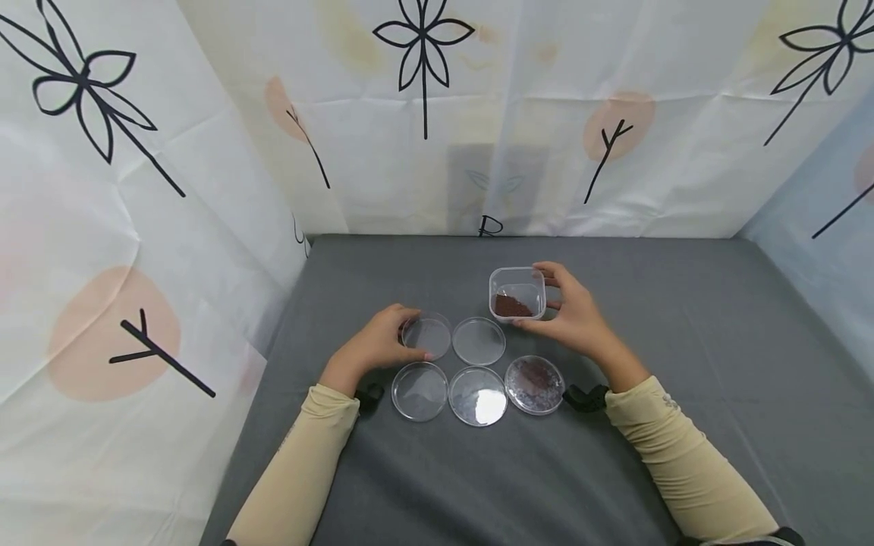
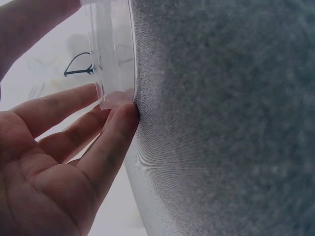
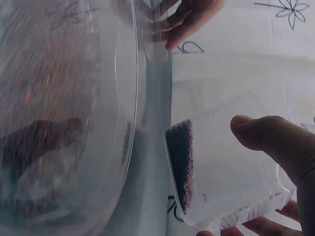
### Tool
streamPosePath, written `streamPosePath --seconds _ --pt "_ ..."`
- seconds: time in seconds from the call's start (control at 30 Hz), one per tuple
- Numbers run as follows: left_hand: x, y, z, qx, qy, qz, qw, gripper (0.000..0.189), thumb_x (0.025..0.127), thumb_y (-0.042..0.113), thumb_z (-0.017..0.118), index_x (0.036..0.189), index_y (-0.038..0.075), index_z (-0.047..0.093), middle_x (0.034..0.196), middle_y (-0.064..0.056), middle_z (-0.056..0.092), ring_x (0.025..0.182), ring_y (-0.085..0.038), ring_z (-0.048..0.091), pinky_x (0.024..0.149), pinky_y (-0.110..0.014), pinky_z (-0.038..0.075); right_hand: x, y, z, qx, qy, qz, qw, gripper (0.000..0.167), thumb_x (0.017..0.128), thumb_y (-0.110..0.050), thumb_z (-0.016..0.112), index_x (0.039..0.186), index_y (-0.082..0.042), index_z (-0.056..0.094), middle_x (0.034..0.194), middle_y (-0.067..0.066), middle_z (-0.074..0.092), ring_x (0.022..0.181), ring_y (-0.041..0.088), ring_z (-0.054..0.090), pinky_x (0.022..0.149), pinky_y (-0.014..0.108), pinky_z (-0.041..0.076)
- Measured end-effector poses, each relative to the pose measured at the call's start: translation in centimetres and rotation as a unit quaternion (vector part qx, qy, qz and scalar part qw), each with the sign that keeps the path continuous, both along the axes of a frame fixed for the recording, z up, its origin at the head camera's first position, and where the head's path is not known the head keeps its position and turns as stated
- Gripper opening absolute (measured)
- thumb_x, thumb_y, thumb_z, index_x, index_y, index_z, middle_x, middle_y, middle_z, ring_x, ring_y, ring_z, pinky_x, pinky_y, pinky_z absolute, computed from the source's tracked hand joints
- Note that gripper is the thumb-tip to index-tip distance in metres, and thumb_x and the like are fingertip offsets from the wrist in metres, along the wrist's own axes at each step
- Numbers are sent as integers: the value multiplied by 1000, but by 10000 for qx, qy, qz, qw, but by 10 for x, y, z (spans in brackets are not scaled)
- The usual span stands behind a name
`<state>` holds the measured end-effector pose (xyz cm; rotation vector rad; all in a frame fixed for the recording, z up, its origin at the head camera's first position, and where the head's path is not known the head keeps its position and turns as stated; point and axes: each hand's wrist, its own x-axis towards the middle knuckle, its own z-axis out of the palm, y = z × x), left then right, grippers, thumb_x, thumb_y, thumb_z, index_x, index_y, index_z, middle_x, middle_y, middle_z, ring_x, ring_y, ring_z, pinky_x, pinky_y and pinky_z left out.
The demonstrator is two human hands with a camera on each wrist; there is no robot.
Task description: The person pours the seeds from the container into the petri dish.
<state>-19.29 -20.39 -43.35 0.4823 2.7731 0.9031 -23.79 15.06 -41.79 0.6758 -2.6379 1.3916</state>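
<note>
My left hand pinches a clear petri dish by its rim, thumb at the near side and fingers at the far side. In the left wrist view that dish stands close over the grey cloth, fingertips right at its edge. With my right hand I grip a small clear plastic tub behind the dishes, thumb on one wall. Reddish-brown granules lie heaped at one side of the tub, which looks tilted in the right wrist view. A front-right petri dish contains similar brown material.
Beside the held dish lies another clear petri dish. In front are a left dish and a middle dish, close together. Grey cloth covers the table; patterned white curtains hang behind and at the sides.
</note>
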Motion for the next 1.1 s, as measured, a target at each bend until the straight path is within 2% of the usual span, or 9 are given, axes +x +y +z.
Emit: streamPosePath --seconds 0.13,0.27,0.47,0.6,0.7,0.8,0.97,1.1 --pt "0 1 -1 16 -32 34 10000 84 84 35 92 151 -1 57 124 -16 63 106 -25 57 94 -45 52 0 -11 0 100 115 85 9998 98 70 -7 100 152 -2 46 147 23 55 136 43 55 99 54 60" --pt "0 0 -1 -1 -39 68 10000 84 83 34 92 151 0 57 125 -16 63 105 -25 57 95 -45 52 2 -25 1 256 240 195 9992 98 71 -9 100 152 0 46 147 24 55 135 45 54 99 58 59" --pt "0 0 -1 -23 20 72 10000 83 83 35 93 149 -1 58 125 -16 64 105 -25 58 94 -45 52 3 -47 4 615 693 358 9951 97 69 -14 99 151 -1 49 143 23 58 130 39 55 102 56 56" --pt "1 2 -1 -37 15 108 9999 83 83 35 93 149 0 58 125 -15 64 106 -25 58 95 -44 53 4 -60 5 876 937 536 9903 96 69 -16 98 150 -3 49 144 20 58 133 35 54 110 54 49" --pt "1 3 0 -23 -12 128 9999 84 82 35 93 149 0 58 126 -15 64 107 -25 59 96 -45 53 7 -69 6 1053 898 613 9885 94 72 -16 97 152 -5 48 148 16 54 139 35 51 115 55 45" --pt "1 3 0 0 -17 102 9999 84 83 35 93 149 -1 58 125 -16 64 106 -26 59 95 -45 53 9 -77 9 1213 886 574 9870 94 73 -15 97 153 -10 48 149 13 52 140 34 50 110 56 50" --pt "0 0 -2 2 38 35 10000 83 83 36 93 149 -1 58 122 -16 64 102 -24 57 89 -42 51 13 -92 11 1552 1051 520 9809 92 73 -16 97 152 -16 50 149 9 51 139 35 50 89 57 60" --pt "0 -1 -3 10 -7 7 10000 82 83 36 93 150 3 59 118 -16 64 98 -23 54 84 -39 48 15 -100 10 1860 1272 516 9729 90 74 -18 97 151 -18 51 150 8 51 143 36 48 83 58 61"
